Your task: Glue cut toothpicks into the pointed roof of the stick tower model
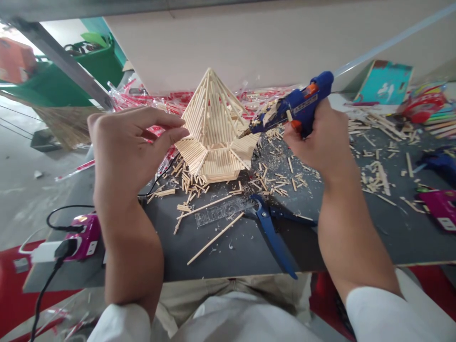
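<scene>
A pointed model of thin wooden sticks [208,123], with a tall peaked top and flared panels round its base, stands upright on the dark table. My left hand [137,142] is closed in a pinch at the model's left side, thumb and forefinger on its edge; the exact spot gripped is partly hidden. Wrapped round the handle of a blue hot glue gun [302,104] is my right hand [324,137]. The gun's nozzle points down-left at the right flared panel, touching it or very close. Blue-handled cutters [274,237] lie in front of the model.
Loose sticks [215,237] and a clear ruler [223,211] lie near the cutters, with cut scraps around. A purple power strip [85,237] with plugs sits left. Plastic wrappers [142,102] line the back. Another blue tool [441,164] and a purple box [440,209] are at right.
</scene>
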{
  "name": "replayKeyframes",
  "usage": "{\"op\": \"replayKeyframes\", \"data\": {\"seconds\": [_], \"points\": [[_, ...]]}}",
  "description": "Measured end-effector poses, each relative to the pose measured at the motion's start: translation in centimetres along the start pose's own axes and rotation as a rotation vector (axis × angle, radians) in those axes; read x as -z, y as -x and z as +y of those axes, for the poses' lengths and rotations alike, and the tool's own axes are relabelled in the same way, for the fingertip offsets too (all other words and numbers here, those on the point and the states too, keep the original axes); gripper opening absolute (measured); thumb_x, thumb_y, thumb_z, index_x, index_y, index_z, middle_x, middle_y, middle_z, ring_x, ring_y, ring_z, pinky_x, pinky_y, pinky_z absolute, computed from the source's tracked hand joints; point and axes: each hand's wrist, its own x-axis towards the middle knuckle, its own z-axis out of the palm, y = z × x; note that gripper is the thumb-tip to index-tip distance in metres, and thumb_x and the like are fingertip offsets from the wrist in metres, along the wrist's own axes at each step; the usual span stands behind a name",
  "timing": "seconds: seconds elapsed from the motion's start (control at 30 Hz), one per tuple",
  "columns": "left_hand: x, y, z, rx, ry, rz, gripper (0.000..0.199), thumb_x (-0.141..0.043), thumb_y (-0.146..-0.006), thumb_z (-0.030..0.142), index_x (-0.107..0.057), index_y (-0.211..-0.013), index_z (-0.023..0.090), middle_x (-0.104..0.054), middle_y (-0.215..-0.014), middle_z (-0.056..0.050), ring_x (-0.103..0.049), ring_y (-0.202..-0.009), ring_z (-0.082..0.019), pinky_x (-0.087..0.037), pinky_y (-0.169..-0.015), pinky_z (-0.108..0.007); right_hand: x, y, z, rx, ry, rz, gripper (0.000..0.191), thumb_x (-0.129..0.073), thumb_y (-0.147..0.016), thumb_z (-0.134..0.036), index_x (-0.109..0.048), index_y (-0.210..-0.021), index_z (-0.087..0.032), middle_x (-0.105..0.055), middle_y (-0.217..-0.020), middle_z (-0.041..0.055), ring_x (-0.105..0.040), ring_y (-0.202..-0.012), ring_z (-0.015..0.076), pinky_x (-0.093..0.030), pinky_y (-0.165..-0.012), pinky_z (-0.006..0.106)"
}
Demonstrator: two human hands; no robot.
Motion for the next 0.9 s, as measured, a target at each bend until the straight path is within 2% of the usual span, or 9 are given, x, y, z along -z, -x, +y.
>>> {"op": "replayKeyframes", "data": {"seconds": [0.2,0.4,0.67,0.9], "points": [[0.04,0.03,0.31,-0.009,-0.001,0.013,0.016,-0.077,-0.091,0.040,-0.083,-0.104,0.032,-0.081,-0.098,0.003,-0.074,-0.084,-0.024,-0.064,-0.079,-0.050,0.22,-0.04,-0.27,-0.031,0.021,-0.061,0.054,-0.053,-0.095,-0.042,-0.046,-0.145,-0.023,-0.073,-0.094,0.0102,-0.072,-0.087,0.0300,-0.056,-0.082,0.042],[0.19,0.13,0.56,0.017,0.000,-0.015,0.021,-0.074,-0.093,0.044,-0.083,-0.109,0.032,-0.081,-0.105,0.003,-0.075,-0.092,-0.024,-0.063,-0.083,-0.045,0.24,-0.01,-0.54,-0.046,0.033,-0.111,0.053,-0.050,-0.096,-0.041,-0.045,-0.146,-0.023,-0.074,-0.098,0.0114,-0.073,-0.090,0.0304,-0.056,-0.081,0.042],[0.01,0.23,0.35,0.007,-0.001,-0.011,0.025,-0.075,-0.092,0.048,-0.083,-0.111,0.033,-0.081,-0.107,0.001,-0.075,-0.092,-0.026,-0.062,-0.084,-0.049,0.26,-0.02,-0.72,-0.074,0.038,-0.143,0.052,-0.050,-0.097,-0.041,-0.043,-0.146,-0.025,-0.074,-0.093,0.0093,-0.072,-0.086,0.0291,-0.055,-0.081,0.040],[0.13,0.33,0.60,0.033,-0.002,-0.018,0.022,-0.074,-0.093,0.043,-0.083,-0.111,0.035,-0.080,-0.108,0.002,-0.075,-0.091,-0.026,-0.061,-0.084,-0.049,-0.04,0.05,-0.35,-0.065,0.009,-0.124,0.051,-0.051,-0.097,-0.042,-0.044,-0.145,-0.025,-0.071,-0.087,0.0075,-0.071,-0.081,0.0278,-0.054,-0.076,0.039]]}}
